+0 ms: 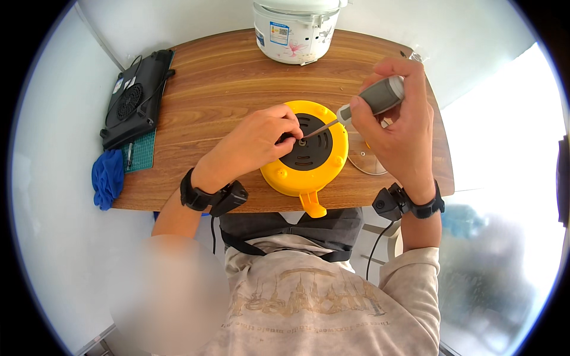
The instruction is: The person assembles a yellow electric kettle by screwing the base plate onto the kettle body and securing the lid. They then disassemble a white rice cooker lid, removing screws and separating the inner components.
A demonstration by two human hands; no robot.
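Presently: right hand [396,127] clamped on grey-and-white-handled screwdriver [380,97], slanting onto round, black-centred yellow plastic base [314,153] on brown wooden desk [214,89]. Left hand [258,139], by the tip: grip I can't make out. Slant might skid tip into fingers.

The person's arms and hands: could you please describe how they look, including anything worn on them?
The left hand and right hand are without gloves. Each wrist has a black band, left and right, with a boxy black device, left and right, trailing a thin black cable. The right sleeve is short and beige; the left one is blurred.
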